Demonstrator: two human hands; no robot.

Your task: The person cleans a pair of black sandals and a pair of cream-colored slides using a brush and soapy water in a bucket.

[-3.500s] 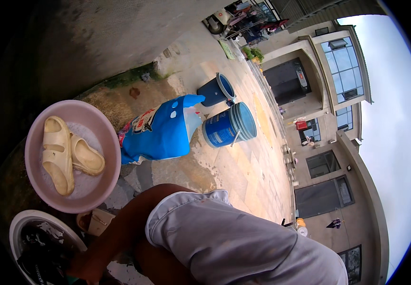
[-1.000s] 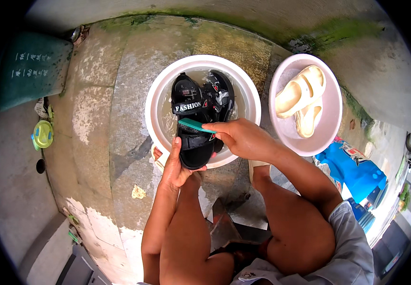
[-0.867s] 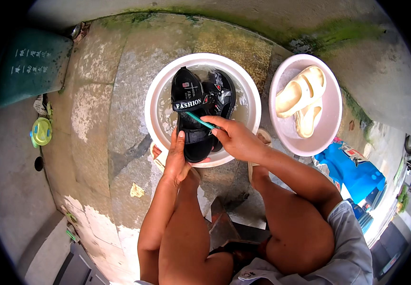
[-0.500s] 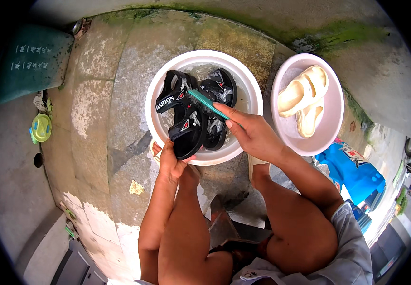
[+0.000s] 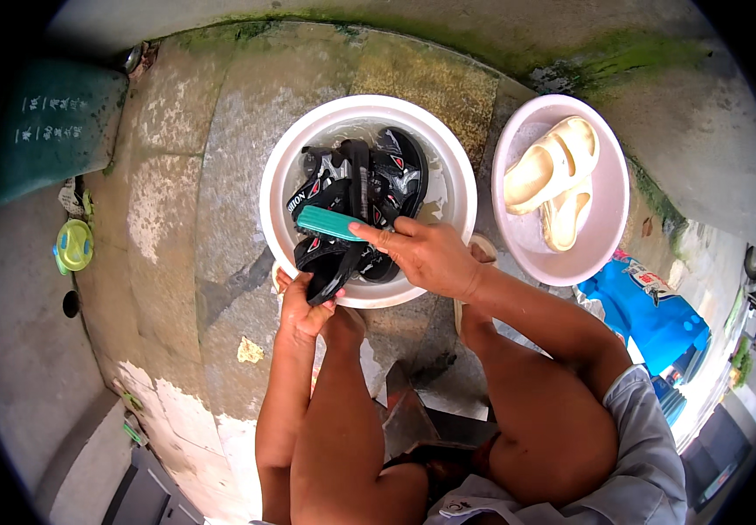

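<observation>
pointing leftward, right hand (image 5: 435,255) clutches green brush (image 5: 329,224) over black sandal (image 5: 334,269) left hand (image 5: 303,308) pinches.

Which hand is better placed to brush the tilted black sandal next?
Probably the right hand: it holds the green brush over the black sandal, while the left hand grips that sandal's end.

shirt (image 5: 649,451): pale grey | sleeve (image 5: 630,391): short, loose | emblem (image 5: 458,507): small, dark | forearms (image 5: 540,306): bare
</observation>
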